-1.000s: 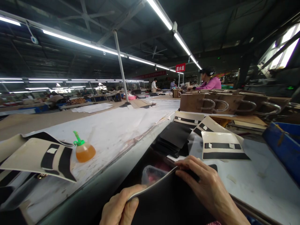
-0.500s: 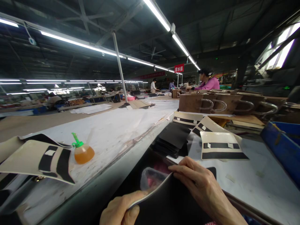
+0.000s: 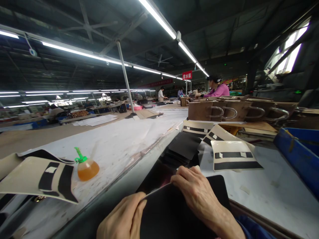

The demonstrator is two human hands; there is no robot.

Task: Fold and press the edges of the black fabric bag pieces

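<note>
The black sheet (image 3: 171, 215) sits at the bottom centre of the frame, held between my two hands. It is a flat, dark, flexible panel with a rounded far corner at the right; its long axis runs from the lower left up toward the right, and its far edge points away from me toward the stack of black pieces (image 3: 183, 149) just beyond. My left hand (image 3: 122, 220) is closed on the near left edge, thumb pinching along the pale rim. My right hand (image 3: 196, 196) lies on top of the sheet, fingers curled over its far edge, gripping it; a blue sleeve (image 3: 251, 229) shows at the lower right.

The sheet hovers over a dark gap between two work surfaces. To the left stretches a long table (image 3: 119, 142) covered in white paper, with an amber squeeze bottle (image 3: 86, 167) with a green nozzle standing on it and a cream panel with black strips (image 3: 37, 177) at the lower left. To the right, a grey table (image 3: 269, 186) carries more cream panels with black strips (image 3: 234, 156), a row of brown bags with handles (image 3: 236, 111) behind them, and a blue bin (image 3: 299, 149) at the right edge.

The room is a large factory hall with a dark roof, long strip lights (image 3: 159, 20), a red sign (image 3: 186, 75) and a person in a pink top (image 3: 219, 89) working in the distance.
</note>
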